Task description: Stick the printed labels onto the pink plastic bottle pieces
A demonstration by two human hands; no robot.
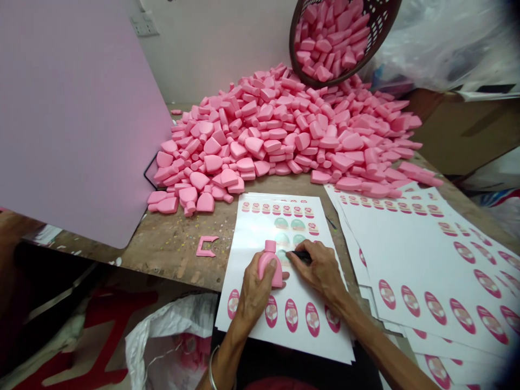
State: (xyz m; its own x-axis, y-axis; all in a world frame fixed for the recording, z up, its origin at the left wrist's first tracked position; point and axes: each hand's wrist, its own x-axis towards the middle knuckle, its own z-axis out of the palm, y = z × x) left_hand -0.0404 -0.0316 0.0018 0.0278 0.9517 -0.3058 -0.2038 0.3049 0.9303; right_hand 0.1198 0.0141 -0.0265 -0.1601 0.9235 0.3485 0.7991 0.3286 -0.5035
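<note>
My left hand (255, 287) is closed around a small pink plastic bottle (270, 265), held upright over a sheet of stickers (255, 233). The fingers of my right hand (323, 268) are closed on a slim black tool (301, 255), with the fingertips at the green stickers on the sheet. What kind of tool it is I cannot make out. Rows of small stickers run along the sheet's top, and oval pink ones (291, 315) along its bottom. The sheet lies on a stack at the table's front edge.
A large heap of pink bottles (268, 130) covers the back of the table, below a tilted brown basket (293, 54) full of more. Further sticker sheets (406, 244) spread at right. A pink U-shaped piece (201, 246) lies left; a white bag (150, 336) stands below.
</note>
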